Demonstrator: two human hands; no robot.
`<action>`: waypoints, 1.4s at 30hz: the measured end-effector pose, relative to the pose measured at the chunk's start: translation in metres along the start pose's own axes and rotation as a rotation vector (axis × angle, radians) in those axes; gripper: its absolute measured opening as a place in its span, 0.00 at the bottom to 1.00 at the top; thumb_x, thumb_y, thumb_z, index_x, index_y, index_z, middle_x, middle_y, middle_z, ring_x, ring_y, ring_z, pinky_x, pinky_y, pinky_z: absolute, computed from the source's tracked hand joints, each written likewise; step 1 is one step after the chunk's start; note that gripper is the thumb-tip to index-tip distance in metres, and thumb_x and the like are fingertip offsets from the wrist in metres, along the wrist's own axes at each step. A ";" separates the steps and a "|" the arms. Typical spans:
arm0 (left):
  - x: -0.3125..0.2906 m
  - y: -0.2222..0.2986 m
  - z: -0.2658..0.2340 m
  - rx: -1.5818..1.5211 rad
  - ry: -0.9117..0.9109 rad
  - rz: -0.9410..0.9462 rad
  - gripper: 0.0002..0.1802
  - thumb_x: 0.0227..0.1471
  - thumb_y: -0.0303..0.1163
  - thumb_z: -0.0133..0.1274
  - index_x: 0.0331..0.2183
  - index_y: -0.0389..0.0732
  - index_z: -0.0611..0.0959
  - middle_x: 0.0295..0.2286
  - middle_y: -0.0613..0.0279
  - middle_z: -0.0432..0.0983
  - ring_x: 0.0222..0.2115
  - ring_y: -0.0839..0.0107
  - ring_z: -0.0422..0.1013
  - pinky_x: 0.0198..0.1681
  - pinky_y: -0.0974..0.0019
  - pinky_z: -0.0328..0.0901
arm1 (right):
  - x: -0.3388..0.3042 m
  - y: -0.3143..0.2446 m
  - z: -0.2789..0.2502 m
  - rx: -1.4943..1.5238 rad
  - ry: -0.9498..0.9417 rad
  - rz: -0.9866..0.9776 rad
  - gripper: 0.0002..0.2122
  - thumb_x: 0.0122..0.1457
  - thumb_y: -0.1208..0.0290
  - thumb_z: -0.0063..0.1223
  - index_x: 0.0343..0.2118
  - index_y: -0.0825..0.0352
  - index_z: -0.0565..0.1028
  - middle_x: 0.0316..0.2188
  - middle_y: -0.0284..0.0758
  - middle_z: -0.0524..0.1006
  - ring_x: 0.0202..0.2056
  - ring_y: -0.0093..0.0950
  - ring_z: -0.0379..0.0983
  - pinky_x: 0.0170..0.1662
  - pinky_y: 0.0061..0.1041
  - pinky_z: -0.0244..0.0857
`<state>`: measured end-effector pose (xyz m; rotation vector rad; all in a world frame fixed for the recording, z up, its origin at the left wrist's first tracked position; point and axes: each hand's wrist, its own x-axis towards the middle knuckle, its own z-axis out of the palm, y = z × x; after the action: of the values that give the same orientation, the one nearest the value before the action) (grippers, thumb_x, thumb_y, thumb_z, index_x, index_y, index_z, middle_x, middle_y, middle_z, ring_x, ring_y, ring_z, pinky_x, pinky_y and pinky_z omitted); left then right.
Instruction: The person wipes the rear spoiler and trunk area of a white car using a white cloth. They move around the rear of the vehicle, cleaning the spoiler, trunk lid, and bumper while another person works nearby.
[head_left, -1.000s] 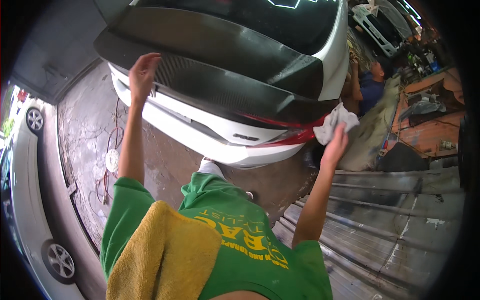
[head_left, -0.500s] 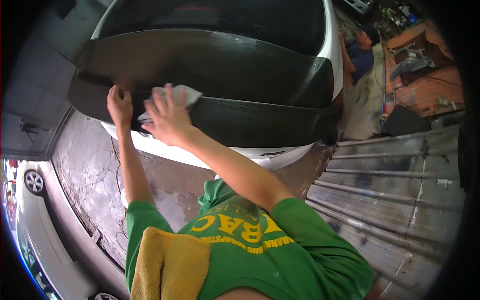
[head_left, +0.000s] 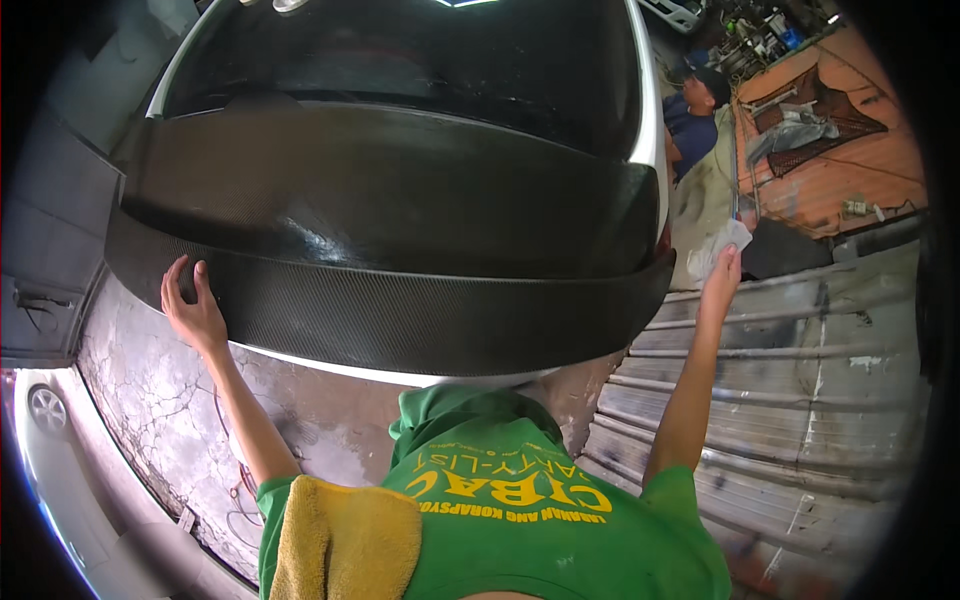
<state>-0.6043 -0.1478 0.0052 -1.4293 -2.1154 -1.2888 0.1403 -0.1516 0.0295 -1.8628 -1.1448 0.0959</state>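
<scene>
A dark spoiler [head_left: 430, 315] with a woven carbon-fibre pattern spans the rear of a white car, below the dark trunk lid [head_left: 400, 200]. At its left end, my left hand [head_left: 195, 310] rests with fingertips on the surface, thumb and fingers apart and nothing held. Off to the right, away from the car, my right hand [head_left: 720, 287] pinches a thin, pale grey cloth [head_left: 715, 252]. The cloth is crumpled and hangs clear of the spoiler.
A person [head_left: 695, 120] in a dark cap is beside the car at the right. Corrugated metal sheeting [head_left: 760, 400] lies right of me, an orange surface [head_left: 830, 170] beyond it. Another car [head_left: 70, 480] stands at lower left. A yellow towel [head_left: 345, 540] hangs on my shoulder.
My right hand has swung from the spoiler's left part out to the far right, taking the cloth along. My left hand has shifted left and nearer me. The view has moved too.
</scene>
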 end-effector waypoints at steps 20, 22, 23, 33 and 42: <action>0.008 0.005 0.000 -0.002 -0.088 -0.082 0.11 0.52 0.34 0.60 0.37 0.40 0.83 0.44 0.58 0.78 0.51 0.56 0.68 0.56 0.55 0.59 | -0.203 -0.388 0.459 0.107 -0.884 -1.099 0.28 0.61 0.43 0.43 0.61 0.52 0.67 0.68 0.48 0.49 0.69 0.51 0.39 0.66 0.55 0.38; 0.007 0.000 0.000 0.003 -0.109 -0.065 0.10 0.54 0.33 0.59 0.37 0.39 0.83 0.44 0.57 0.77 0.50 0.57 0.68 0.55 0.57 0.60 | -0.172 -0.348 0.433 0.130 -0.808 -1.050 0.26 0.61 0.46 0.47 0.60 0.52 0.68 0.67 0.46 0.52 0.68 0.51 0.43 0.66 0.52 0.43; 0.003 -0.002 -0.004 0.008 -0.099 -0.097 0.10 0.54 0.34 0.59 0.37 0.39 0.84 0.44 0.57 0.77 0.50 0.58 0.69 0.55 0.57 0.61 | -0.151 -0.323 0.407 0.059 -0.691 -1.076 0.24 0.61 0.50 0.50 0.58 0.54 0.70 0.66 0.45 0.55 0.67 0.50 0.47 0.65 0.50 0.48; 0.006 -0.005 0.001 0.078 -0.175 -0.117 0.16 0.55 0.43 0.58 0.36 0.40 0.84 0.44 0.60 0.77 0.48 0.60 0.69 0.54 0.56 0.62 | 0.075 -0.010 0.122 -0.324 -0.294 -0.116 0.19 0.66 0.61 0.39 0.58 0.60 0.68 0.54 0.52 0.69 0.53 0.51 0.67 0.55 0.43 0.61; 0.003 -0.018 0.003 0.127 -0.133 -0.068 0.16 0.56 0.44 0.56 0.35 0.39 0.85 0.42 0.56 0.78 0.46 0.59 0.71 0.52 0.55 0.63 | -0.069 -0.128 0.088 -0.666 -0.440 -0.286 0.22 0.48 0.80 0.51 0.51 0.64 0.74 0.36 0.52 0.78 0.39 0.46 0.77 0.44 0.43 0.72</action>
<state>-0.6201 -0.1457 -0.0033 -1.4374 -2.3049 -1.0879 -0.0264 -0.1255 0.0469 -2.2879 -1.9117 -0.0504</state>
